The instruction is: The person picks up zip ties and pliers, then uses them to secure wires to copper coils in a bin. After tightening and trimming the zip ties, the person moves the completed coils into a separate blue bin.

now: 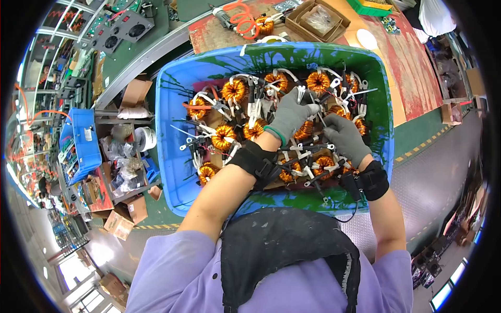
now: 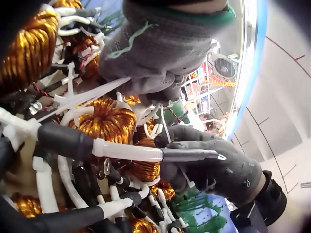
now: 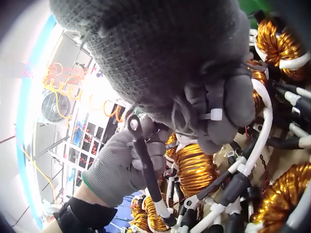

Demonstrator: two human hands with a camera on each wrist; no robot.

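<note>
Copper-wound ring coils (image 1: 223, 137) with white and black sleeved leads fill a blue plastic bin (image 1: 172, 182). Both hands wear grey gloves and work close together over the coils. My left hand (image 1: 292, 116) curls its fingers around a coil's leads, partly hidden by the glove. Beside it, my right hand (image 1: 347, 140) pinches a white cable tie, whose small square head (image 3: 214, 114) shows against the fingers in the right wrist view. A black-sleeved lead with a ring lug (image 3: 134, 124) stands up in front of the left hand. Another coil (image 2: 107, 121) lies below the hands in the left wrist view.
Behind the bin is a worn red and wooden bench (image 1: 412, 78) with a cardboard box (image 1: 318, 21) and a power tool (image 1: 223, 18) on a coiled orange hose. A smaller blue bin (image 1: 86, 141) and bagged parts (image 1: 125, 172) are at the left.
</note>
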